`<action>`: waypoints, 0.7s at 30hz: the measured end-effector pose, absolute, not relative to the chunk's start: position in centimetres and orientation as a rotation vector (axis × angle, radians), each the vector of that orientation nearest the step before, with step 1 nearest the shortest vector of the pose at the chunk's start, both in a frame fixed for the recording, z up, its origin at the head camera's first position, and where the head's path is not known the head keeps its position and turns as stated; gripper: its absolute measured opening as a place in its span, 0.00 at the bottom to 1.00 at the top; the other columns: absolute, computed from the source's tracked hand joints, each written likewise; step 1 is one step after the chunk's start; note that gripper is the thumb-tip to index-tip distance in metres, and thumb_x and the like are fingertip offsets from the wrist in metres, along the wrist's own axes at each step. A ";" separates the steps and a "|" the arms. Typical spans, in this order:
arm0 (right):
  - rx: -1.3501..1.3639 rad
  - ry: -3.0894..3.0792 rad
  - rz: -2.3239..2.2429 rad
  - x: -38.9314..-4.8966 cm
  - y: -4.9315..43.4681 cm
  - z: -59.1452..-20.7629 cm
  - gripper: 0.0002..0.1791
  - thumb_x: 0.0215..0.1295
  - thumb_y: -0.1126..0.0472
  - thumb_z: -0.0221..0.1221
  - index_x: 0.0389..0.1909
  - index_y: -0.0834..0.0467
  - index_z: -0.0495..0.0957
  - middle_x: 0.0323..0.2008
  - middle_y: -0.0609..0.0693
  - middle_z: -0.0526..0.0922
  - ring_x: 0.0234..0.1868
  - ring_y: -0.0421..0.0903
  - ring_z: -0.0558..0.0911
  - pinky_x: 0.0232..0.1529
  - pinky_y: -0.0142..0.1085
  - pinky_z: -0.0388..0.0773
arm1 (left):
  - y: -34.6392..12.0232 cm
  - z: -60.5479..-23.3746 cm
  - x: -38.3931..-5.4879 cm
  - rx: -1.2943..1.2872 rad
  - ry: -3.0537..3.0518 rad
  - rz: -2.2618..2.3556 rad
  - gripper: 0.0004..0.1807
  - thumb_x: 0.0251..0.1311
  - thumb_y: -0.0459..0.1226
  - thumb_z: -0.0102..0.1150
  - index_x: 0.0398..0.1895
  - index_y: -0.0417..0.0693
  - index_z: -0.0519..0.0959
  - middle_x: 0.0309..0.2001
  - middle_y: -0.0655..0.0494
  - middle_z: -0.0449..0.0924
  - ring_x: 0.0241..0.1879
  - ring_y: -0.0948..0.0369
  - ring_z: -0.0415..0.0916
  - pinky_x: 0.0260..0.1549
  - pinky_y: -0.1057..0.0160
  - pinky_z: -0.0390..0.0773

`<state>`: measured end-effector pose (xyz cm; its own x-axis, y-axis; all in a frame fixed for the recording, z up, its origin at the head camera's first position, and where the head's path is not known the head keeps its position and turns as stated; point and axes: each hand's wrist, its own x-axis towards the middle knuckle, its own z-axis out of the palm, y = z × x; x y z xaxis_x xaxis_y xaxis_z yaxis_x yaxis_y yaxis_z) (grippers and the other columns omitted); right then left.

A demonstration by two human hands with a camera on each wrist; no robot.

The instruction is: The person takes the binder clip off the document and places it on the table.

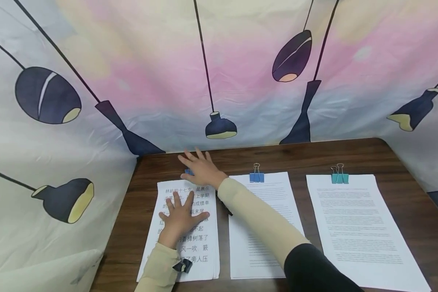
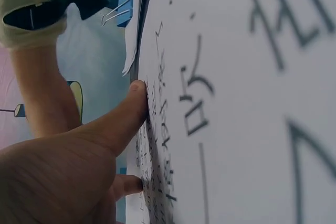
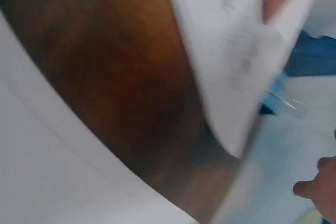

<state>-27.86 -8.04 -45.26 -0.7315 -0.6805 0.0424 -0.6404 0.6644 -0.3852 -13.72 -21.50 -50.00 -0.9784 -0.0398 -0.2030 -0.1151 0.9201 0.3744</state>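
Note:
My left hand rests with spread fingers on the left stack of paper, printed with large Chinese characters. In the left wrist view the thumb of that left hand touches the printed sheet. My right hand is over the top edge of the same stack, fingers spread and holding nothing. Beneath it a blue binder clip is mostly hidden. In the right wrist view, the right hand appears apart from the blue clip; this view is blurred.
A middle paper stack carries a blue binder clip, and my right forearm crosses over it. At the right lies another stack with a teal binder clip. All lie on a dark wooden table before a lamp-patterned cloth.

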 end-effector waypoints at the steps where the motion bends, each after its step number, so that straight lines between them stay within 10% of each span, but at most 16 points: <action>1: -1.117 2.768 -0.614 -28.0 -7.5 -44.7 0.42 0.82 0.37 0.49 0.87 0.47 0.47 0.86 0.50 0.44 0.85 0.61 0.39 0.79 0.65 0.40 | -21.5 -50.0 -13.7 -0.118 2.883 0.592 0.59 0.58 0.66 0.69 0.84 0.47 0.57 0.80 0.22 0.31 0.75 0.18 0.27 0.57 0.09 0.36; 10: -0.982 2.789 -0.550 -27.3 2.6 -40.5 0.38 0.82 0.40 0.51 0.84 0.52 0.57 0.83 0.53 0.57 0.84 0.62 0.49 0.78 0.67 0.40 | -20.5 -49.0 -13.1 -0.076 2.913 0.607 0.58 0.62 0.65 0.65 0.85 0.44 0.54 0.81 0.22 0.28 0.77 0.22 0.22 0.62 0.14 0.25; 21: -0.766 2.787 -0.373 -23.7 12.7 -43.0 0.36 0.79 0.52 0.59 0.80 0.64 0.62 0.81 0.63 0.59 0.81 0.67 0.55 0.75 0.71 0.45 | -9.6 -47.4 -10.1 0.447 2.797 0.447 0.57 0.57 0.70 0.67 0.84 0.55 0.59 0.84 0.31 0.39 0.81 0.29 0.34 0.70 0.20 0.42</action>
<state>-23.72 12.66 -43.03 -0.8380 -0.5249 -0.1488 -0.4673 0.8313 -0.3009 -10.05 -9.56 -47.45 -0.9150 0.3407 -0.2161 0.2564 0.9047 0.3403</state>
